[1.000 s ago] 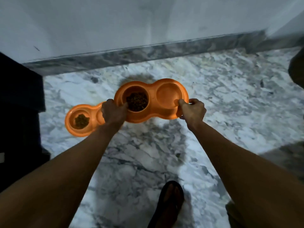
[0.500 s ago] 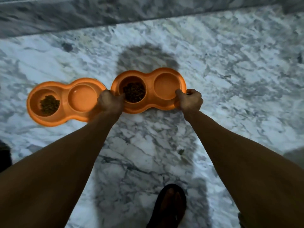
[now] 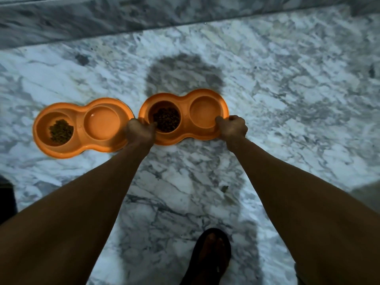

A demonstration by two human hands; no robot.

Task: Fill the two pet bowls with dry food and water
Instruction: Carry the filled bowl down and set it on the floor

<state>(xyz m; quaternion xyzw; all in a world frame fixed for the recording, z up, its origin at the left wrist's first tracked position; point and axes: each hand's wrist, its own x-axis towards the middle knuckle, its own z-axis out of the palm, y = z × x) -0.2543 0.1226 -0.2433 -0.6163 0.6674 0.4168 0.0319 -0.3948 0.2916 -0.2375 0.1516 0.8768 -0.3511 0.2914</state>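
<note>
Marble floor (image 3: 287,79), bowl (image 3: 185,138) between hands.

Two orange double pet bowls sit side by side on a grey-veined marble floor (image 3: 287,99). The left hand (image 3: 139,131) grips the near left rim of the right-hand bowl (image 3: 185,122), and the right hand (image 3: 233,127) grips its near right rim. Dry food (image 3: 166,119) fills its left well (the right well looks pale and smooth). The left-hand bowl (image 3: 80,128) is just beside it, kibble (image 3: 61,131) in its left well.

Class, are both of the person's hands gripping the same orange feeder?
Yes: the left hand and right hand hold opposite ends of the right-hand feeder.
</note>
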